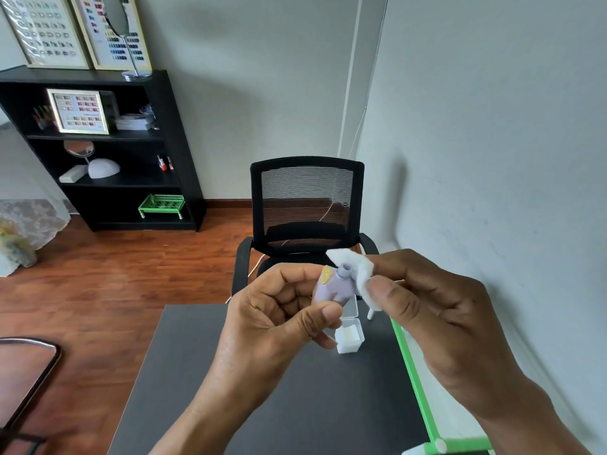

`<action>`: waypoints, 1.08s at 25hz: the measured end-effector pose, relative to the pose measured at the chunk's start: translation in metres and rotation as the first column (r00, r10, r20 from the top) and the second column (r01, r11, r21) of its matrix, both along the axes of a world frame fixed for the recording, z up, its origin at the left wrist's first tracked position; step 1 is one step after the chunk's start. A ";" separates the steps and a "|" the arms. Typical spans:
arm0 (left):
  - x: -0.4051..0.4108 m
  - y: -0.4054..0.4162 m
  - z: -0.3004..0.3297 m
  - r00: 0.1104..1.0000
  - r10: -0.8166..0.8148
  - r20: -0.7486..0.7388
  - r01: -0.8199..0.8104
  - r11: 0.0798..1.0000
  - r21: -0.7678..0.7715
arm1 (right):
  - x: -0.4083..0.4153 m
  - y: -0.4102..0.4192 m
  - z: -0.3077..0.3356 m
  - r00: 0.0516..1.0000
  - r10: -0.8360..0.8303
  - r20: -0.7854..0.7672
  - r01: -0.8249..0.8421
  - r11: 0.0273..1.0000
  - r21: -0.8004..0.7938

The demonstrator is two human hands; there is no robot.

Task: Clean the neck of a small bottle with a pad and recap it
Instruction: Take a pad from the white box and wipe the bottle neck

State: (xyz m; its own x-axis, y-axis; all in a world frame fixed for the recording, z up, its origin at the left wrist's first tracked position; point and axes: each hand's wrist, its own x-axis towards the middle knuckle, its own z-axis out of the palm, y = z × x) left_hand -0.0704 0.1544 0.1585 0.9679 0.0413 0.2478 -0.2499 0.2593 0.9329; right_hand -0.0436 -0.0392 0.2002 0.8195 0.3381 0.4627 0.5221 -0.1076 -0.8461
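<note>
We count two hands, left [279,320] and right [437,310]; one uncapped bottle [330,287]; one white pad [356,274] at its 2 o'clock; one open white box [349,339]; one chair [307,208]; one table [262,405].

No words or numbers can be read here. The framed charts [108,31] on the black shelf [157,126] show only tiny colour spots, too small to read. The yellow mark on the small bottle [335,285] is too blurry to tell.
</note>
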 end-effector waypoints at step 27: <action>0.023 -0.014 0.003 0.979 0.105 0.174 -0.170 0.892 0.420 | 0.032 -0.004 -0.015 0.993 0.006 0.115 -0.003 1.000 -0.029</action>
State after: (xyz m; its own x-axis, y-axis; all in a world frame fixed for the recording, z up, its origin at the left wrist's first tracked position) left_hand -0.0470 0.1408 0.1619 0.9131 0.0295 0.4066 -0.3925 -0.2061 0.8964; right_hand -0.0113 -0.0433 0.1851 0.7595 0.3564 0.5443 0.6167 -0.1282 -0.7767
